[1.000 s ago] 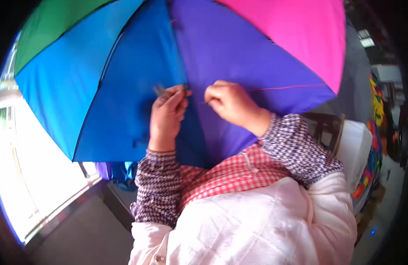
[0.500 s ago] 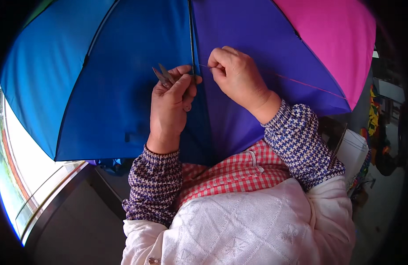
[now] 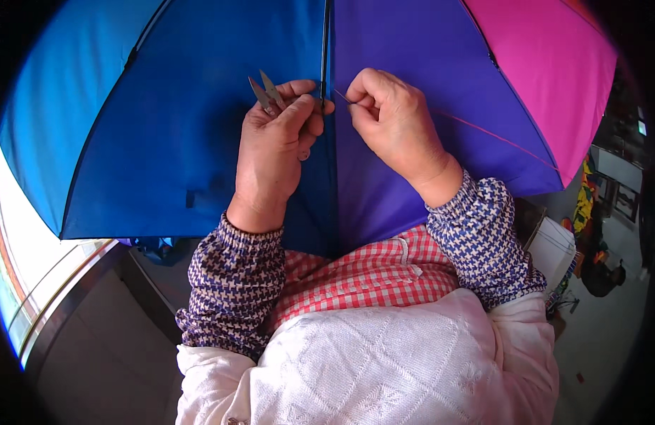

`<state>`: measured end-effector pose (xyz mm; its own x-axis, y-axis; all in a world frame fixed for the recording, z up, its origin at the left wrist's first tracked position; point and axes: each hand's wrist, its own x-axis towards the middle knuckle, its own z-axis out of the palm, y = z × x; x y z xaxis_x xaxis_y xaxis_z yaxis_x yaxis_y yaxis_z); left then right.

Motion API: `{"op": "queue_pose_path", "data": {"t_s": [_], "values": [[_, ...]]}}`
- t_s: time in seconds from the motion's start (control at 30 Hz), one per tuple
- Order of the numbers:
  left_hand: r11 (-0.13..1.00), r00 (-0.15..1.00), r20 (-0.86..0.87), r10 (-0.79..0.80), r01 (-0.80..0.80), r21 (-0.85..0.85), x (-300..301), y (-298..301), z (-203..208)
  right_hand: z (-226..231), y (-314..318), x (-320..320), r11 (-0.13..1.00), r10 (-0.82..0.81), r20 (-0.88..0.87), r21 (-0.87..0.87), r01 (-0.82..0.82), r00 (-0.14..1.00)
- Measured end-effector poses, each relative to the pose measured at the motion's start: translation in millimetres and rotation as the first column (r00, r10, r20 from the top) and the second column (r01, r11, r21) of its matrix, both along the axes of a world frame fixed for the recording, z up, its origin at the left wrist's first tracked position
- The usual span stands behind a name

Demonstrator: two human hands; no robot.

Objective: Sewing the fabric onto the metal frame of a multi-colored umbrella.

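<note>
A multicoloured umbrella canopy (image 3: 171, 149) is spread before me, with blue, purple and pink panels. Its dark rib (image 3: 324, 53) runs along the border of the blue and purple panels. My left hand (image 3: 271, 152) is closed, thumb and fingers pinching the rib's lower part. The same hand keeps a small pair of scissors (image 3: 266, 93), blades pointing up and parted. Just right of the rib, my right hand (image 3: 398, 131) pinches a thin reddish thread (image 3: 494, 137), which trails across the purple panel toward its right corner. Whether a needle sits in those fingers is too small to tell.
A red-and-white checked cloth (image 3: 373, 273) covers my lap beneath the canopy's edge. At the left is a bright window (image 3: 23, 262). A white box-like object (image 3: 552, 248) and yellow cloth (image 3: 584, 202) are at the right, beyond my right sleeve.
The rib and the panel border have shifted slightly right, while the canopy's lower edge has risen. Both hands are a little higher, the right one also farther right. Their grips remain closed.
</note>
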<state>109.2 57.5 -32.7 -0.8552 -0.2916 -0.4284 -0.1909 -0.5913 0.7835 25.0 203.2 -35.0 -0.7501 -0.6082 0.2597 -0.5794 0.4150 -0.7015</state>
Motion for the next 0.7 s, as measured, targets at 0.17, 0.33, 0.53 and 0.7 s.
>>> {"op": "queue_pose_path", "data": {"t_s": [0.17, 0.33, 0.53, 0.7], "values": [[1.0, 1.0, -0.028, -0.004, 0.005, 0.018, 0, -2, -4, 5, 1, 5, 0.998, 0.005, -0.068, 0.069, -0.001, 0.998], [1.0, 0.999, -0.041, -0.002, 0.003, 0.024, 1, -1, -1, 5, -7, -3, 0.994, 0.022, -0.11, 0.105, -0.01, 0.994], [0.994, 1.0, -0.008, 0.003, -0.004, -0.113, -6, 8, -2, -1, -8, -24, 0.976, 0.215, -0.111, -0.019, -0.219, 0.97], [0.982, 1.0, -0.027, 0.014, -0.018, -0.187, -11, 12, -12, -2, -5, -21, 0.977, 0.211, -0.05, 0.033, -0.21, 0.976]]}}
